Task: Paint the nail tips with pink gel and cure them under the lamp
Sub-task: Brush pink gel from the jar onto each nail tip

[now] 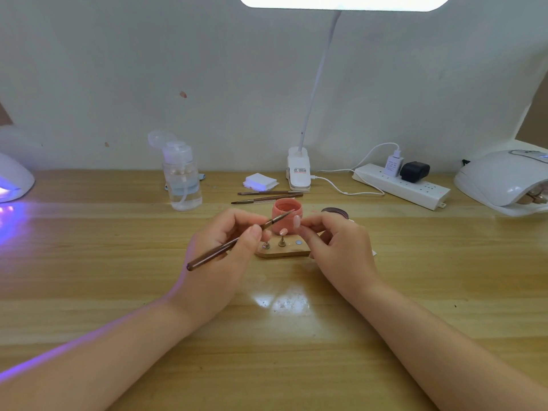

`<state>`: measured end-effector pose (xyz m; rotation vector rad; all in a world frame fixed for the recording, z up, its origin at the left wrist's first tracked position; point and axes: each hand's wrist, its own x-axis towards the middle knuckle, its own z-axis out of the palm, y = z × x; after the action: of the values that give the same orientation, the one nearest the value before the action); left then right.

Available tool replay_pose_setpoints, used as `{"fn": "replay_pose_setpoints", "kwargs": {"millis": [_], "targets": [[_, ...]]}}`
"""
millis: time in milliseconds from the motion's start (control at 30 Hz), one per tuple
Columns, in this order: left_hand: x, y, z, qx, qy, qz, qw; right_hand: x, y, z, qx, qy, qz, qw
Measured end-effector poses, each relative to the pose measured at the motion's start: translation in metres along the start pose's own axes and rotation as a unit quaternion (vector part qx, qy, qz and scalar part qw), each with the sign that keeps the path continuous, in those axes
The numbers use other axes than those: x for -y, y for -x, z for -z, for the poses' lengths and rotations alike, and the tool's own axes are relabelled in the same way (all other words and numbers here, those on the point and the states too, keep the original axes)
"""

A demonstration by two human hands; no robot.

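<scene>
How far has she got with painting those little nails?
One pink nail tip already stands on the wooden holder. In hand: the left hand aims the brush at a pale tip pinched by the right hand, beside the open pink gel jar. Still left: other pegs are bare, and curing under the lamp.

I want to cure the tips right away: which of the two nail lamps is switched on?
The left lamp, at the table's left edge: it glows violet and throws purple light across the wood. The right lamp, beside the power strip, shows no glow inside.
</scene>
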<state>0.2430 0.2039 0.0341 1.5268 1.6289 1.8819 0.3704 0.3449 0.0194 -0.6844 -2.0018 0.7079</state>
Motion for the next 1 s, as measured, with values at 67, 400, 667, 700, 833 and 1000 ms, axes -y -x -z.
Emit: {"fn": "replay_pose_setpoints", "kwargs": {"millis": [67,400,667,700,833,1000], "targets": [[0.001,0.0,0.0,0.01,-0.007,0.012,1.0,0.0,0.0,0.001,0.001,0.001,0.0,1.0],[0.0,0.0,0.0,0.021,-0.016,0.011,1.0,-0.001,0.0,0.001,0.001,0.006,0.002,1.0],[-0.018,-0.048,0.001,-0.081,-0.088,0.076,0.99,-0.001,0.0,-0.002,-0.009,0.006,0.006,1.0],[-0.019,-0.06,0.002,-0.082,-0.106,0.106,0.985,-0.001,0.0,-0.002,-0.01,0.008,0.008,1.0],[-0.026,-0.103,-0.002,-0.042,-0.196,0.152,0.968,-0.002,0.0,-0.002,-0.013,0.012,0.005,1.0],[-0.023,-0.134,-0.016,0.055,-0.262,0.204,0.942,-0.003,0.0,-0.004,-0.014,0.011,0.0,1.0]]}}
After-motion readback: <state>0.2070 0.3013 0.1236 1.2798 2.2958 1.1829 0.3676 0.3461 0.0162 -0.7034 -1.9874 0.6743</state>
